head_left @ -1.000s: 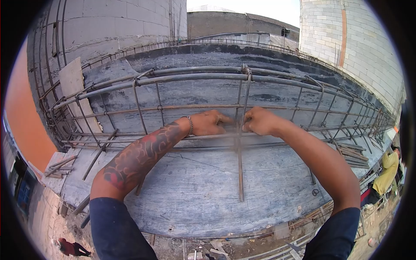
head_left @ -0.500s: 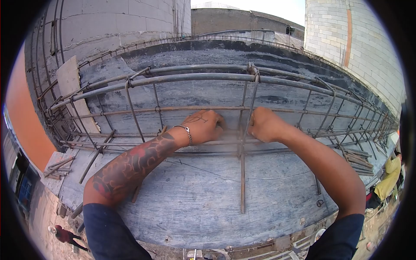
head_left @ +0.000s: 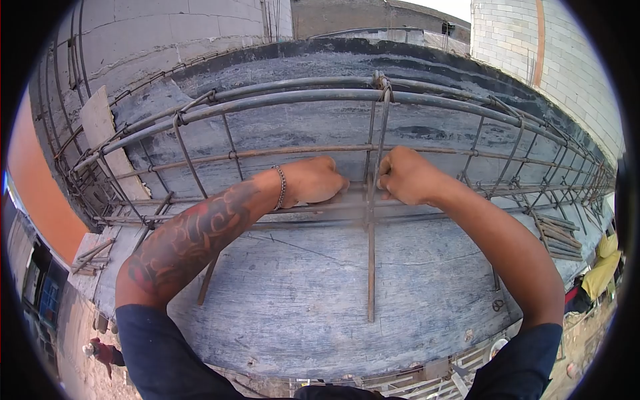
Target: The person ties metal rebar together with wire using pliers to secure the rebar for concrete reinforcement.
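My left hand [head_left: 313, 181], with a bracelet at the wrist, is closed just left of a vertical stirrup bar [head_left: 382, 133] of the rebar cage. Its fingertips are smeared by motion, and what they hold cannot be made out. Right beside the same stirrup, my right hand [head_left: 407, 177] is closed with curled fingers near the lower bars; its grip is partly hidden. Two thick horizontal bars [head_left: 287, 97] run above both hands. A thinner rusty bar [head_left: 267, 152] passes at knuckle height. One short rod [head_left: 371, 280] lies over the grey board [head_left: 293, 287] below.
Cut rods [head_left: 560, 237] lie in a pile at the right, with more short rods [head_left: 92, 257] at the left. A person in dark red [head_left: 103, 353] is down at the lower left. Yellow cloth [head_left: 602, 270] shows at the right edge. Block walls [head_left: 573, 67] rise behind.
The view has tilted down, so the cage appears higher. My left hand has moved slightly up and turned, with its forearm more level. My right hand stays beside the stirrup.
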`<state>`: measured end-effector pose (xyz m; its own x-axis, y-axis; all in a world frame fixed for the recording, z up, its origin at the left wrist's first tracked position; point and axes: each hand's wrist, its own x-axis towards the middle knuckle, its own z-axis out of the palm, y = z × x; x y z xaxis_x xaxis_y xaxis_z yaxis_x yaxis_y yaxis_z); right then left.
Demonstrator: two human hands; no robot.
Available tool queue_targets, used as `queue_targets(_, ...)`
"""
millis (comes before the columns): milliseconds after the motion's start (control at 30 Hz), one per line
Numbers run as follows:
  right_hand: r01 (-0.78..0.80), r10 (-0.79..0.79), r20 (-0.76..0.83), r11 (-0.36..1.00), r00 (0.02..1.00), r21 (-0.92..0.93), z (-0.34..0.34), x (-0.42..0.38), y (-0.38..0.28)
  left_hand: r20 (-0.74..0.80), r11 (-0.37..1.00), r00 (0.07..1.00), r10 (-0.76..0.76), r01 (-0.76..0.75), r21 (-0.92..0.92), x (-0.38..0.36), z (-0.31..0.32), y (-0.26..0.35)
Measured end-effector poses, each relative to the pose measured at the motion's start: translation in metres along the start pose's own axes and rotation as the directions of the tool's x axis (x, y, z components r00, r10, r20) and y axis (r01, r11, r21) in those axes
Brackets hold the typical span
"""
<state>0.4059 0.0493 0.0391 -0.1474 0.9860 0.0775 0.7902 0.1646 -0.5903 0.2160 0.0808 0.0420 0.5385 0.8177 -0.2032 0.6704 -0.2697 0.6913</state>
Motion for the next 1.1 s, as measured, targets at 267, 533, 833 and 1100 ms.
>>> queue_targets(267,0.065,-0.066,0.001,0.980,0.998,-0.190,0.002,0.005,0.005,-0.124,0.902,0.991,-0.039,-0.019,-0.431,-0.016,0.011,0.012)
queue_targets(533,0.071,-0.076,-0.039,0.990,0.996,-0.120,0.001,0.003,0.004,-0.130,0.919,0.989,0.069,-0.113,-0.377,-0.017,0.015,0.012)
queue_targets(833,0.044,-0.054,-0.058,0.988,0.997,-0.149,-0.001,-0.009,-0.011,-0.138,0.886,0.984,0.108,-0.159,-0.436,-0.012,0.014,0.009)
queue_targets(1100,0.006,-0.026,-0.101,0.979,0.995,-0.203,0.004,0.002,-0.010,-0.170,0.921,0.985,0.040,-0.103,-0.376,-0.010,0.016,0.012)
